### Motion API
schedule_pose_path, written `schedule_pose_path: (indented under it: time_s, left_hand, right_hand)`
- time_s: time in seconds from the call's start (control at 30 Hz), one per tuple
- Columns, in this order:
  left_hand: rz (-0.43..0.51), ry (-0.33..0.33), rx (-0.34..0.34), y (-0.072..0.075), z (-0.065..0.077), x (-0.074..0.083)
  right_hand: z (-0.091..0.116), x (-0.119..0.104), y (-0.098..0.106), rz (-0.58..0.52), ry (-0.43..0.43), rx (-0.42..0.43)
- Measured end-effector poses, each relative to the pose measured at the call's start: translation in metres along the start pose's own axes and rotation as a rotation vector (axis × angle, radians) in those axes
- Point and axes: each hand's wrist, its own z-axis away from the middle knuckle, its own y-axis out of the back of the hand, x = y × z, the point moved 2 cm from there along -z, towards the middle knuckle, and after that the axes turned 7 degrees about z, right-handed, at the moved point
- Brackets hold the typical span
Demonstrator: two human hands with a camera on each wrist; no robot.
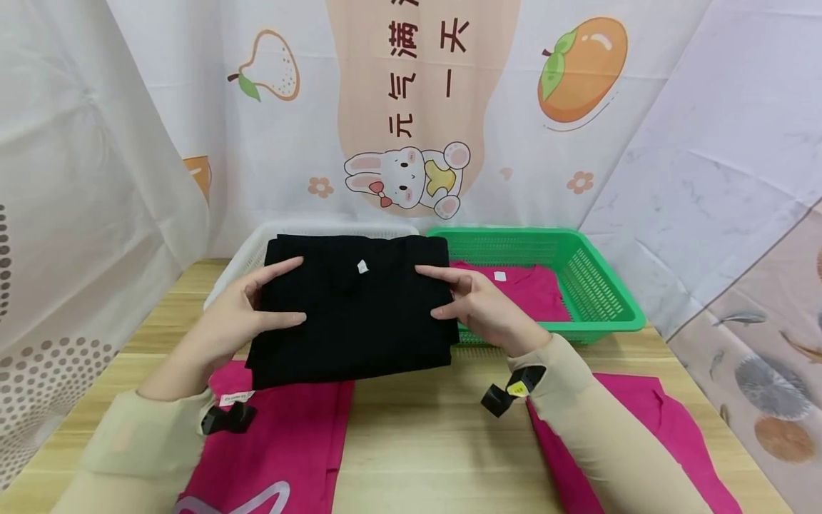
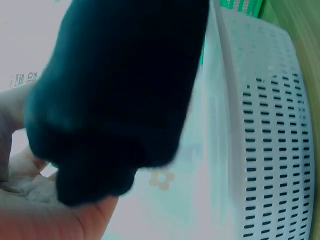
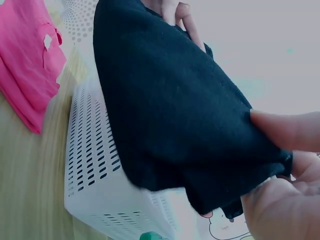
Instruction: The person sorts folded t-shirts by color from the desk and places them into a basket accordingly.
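Held mid-frame, pinched at its sides by the left hand (image 1: 236,313) and right hand (image 1: 486,308), the folded black garment (image 1: 359,318) could fall open (its layers look loose) if either grip slackens.

The black garment (image 1: 353,321) is matt cloth, the partly hidden white basket (image 1: 236,268) seemingly plastic.

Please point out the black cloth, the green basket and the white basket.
Black cloth (image 1: 356,314), head view: middle of its front.
Green basket (image 1: 592,277), head view: right side wall.
White basket (image 2: 277,145), left wrist view: slotted side wall.
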Motion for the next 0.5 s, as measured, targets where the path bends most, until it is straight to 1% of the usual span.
schedule_pose_path:
  time_s: [0.07, 0.17, 0.27, 0.33, 0.43, 0.5]
  left_hand:
    - [0.012, 0.015, -0.004, 0.005, -0.005, -0.001]
    - [0.025, 0.042, 0.029, 0.011, -0.013, -0.004]
    - [0.032, 0.057, 0.064, 0.017, -0.022, -0.008]
    - [0.01, 0.052, 0.084, 0.021, -0.027, -0.01]
    - [-0.048, 0.032, 0.121, 0.024, -0.035, -0.01]
    - [-0.083, 0.011, 0.146, 0.025, -0.039, -0.009]
  right_hand:
    - [-0.006, -0.002, 0.0, -0.006, -0.014, 0.002]
    - [-0.016, -0.005, 0.0, -0.006, -0.026, 0.009]
    - [-0.025, -0.008, -0.002, -0.009, -0.018, 0.021]
    - [-0.03, -0.01, -0.003, 0.005, -0.01, 0.052]
    - [-0.038, -0.012, -0.004, 0.017, -0.002, 0.105]
    - [-0.043, -0.013, -0.005, 0.022, 0.001, 0.134]
